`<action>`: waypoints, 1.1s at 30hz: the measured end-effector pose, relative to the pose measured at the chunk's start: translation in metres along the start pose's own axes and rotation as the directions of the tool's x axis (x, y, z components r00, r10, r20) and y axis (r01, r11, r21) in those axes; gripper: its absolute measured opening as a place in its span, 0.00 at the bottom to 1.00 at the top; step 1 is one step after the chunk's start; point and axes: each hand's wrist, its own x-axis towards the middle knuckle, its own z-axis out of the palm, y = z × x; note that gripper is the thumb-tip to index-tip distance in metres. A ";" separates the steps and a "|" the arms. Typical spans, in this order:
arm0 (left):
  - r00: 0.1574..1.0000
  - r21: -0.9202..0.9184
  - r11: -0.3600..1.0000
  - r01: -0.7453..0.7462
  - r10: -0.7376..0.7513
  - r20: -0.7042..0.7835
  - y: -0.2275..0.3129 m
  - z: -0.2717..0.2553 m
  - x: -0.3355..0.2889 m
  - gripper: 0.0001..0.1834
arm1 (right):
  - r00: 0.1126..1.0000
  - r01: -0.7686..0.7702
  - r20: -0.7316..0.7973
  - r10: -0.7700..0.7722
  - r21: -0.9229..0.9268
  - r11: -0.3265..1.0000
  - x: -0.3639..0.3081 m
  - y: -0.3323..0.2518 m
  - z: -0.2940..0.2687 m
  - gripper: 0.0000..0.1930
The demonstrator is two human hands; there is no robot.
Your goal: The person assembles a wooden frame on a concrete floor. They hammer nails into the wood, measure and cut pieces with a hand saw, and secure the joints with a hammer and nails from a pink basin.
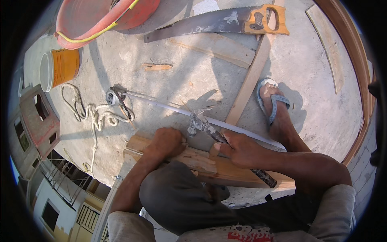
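My right hand (238,149) is wrapped round the dark handle of a claw hammer (209,131). The hammer's whitish, paint-smeared head points away from me, above the concrete. My left hand (168,142) is closed and rests at a wooden board (197,160) lying across in front of my knees; what its fingers hold, if anything, is hidden. Beyond both hands a tape measure (112,97) lies with its white blade pulled out, running to the right past the hammer. A dark, slim hand tool (125,107) with two handles lies against the tape's case.
A handsaw (217,22) with a wooden handle lies at the far side, near a red basin (80,24). An orange bucket (64,68) lies tipped at left, beside a knotted rope (96,117). A long wooden strip (248,84) crosses the floor near my sandalled foot (273,101). The floor ends at left above buildings.
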 end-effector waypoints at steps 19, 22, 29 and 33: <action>0.999 -0.015 0.999 0.048 -0.048 0.016 0.004 -0.004 0.002 0.25 | 0.991 -0.118 -0.045 0.129 0.184 0.976 0.003 0.017 0.025 0.18; 0.999 0.026 0.998 0.049 -0.049 0.020 0.005 -0.006 0.002 0.20 | 0.997 -0.081 -0.005 0.082 0.146 0.986 0.005 0.016 0.026 0.19; 0.997 0.026 0.999 0.048 -0.050 0.058 0.005 -0.007 0.002 0.22 | 0.978 0.147 -0.161 -0.131 0.094 0.985 0.003 0.009 -0.012 0.20; 0.996 0.010 1.000 0.029 -0.030 0.090 0.004 -0.012 0.000 0.26 | 0.950 0.066 -0.306 -0.057 0.018 0.998 0.022 0.009 -0.074 0.19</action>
